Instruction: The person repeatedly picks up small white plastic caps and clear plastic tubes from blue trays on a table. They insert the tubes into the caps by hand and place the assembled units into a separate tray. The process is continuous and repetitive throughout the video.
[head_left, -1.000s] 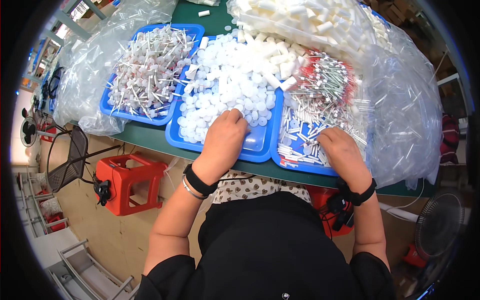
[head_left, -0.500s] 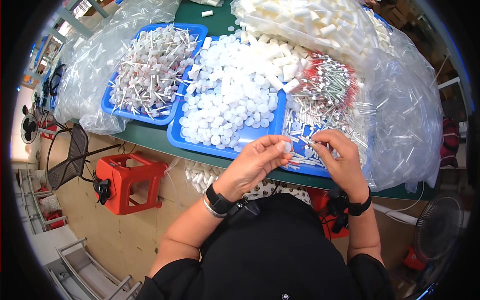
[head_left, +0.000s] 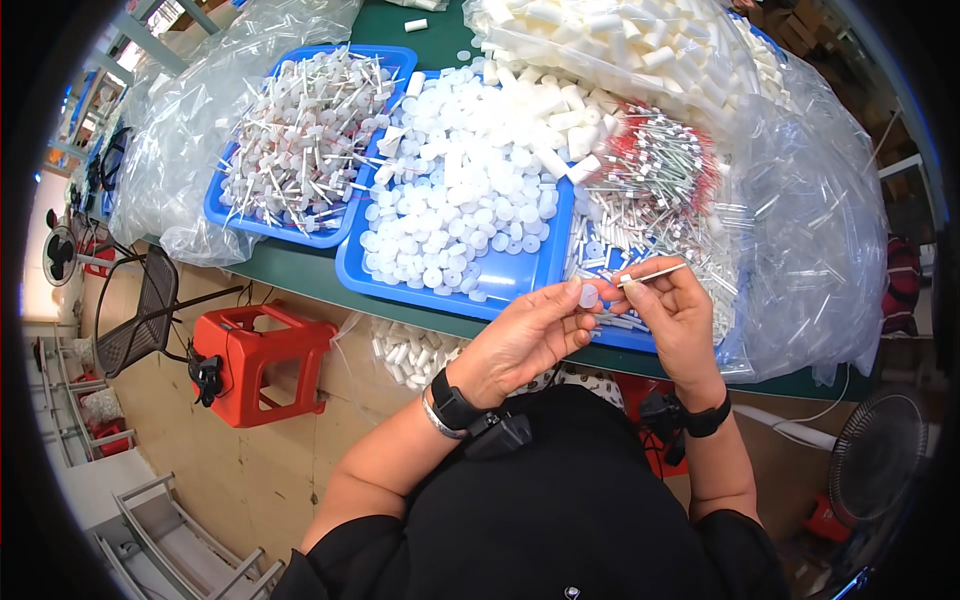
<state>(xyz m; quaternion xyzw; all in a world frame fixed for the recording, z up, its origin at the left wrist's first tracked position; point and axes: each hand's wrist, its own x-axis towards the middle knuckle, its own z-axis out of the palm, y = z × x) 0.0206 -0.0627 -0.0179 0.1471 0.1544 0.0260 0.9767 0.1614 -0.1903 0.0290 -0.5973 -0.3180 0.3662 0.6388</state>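
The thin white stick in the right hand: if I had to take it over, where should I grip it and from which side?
Probably pinch the thin white stick on its bare shaft, coming from the right. It lies nearly level, its left end is taken up by the right hand, and the left hand holds a small white cap beside it.

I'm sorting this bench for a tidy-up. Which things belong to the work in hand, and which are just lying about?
In use:
- small white cap, pinched in the left hand
- thin white stick, held in the right hand
- middle blue tray of white caps
- tray of red-tipped sticks

Lying about:
- red stool
- black mesh chair
- fan
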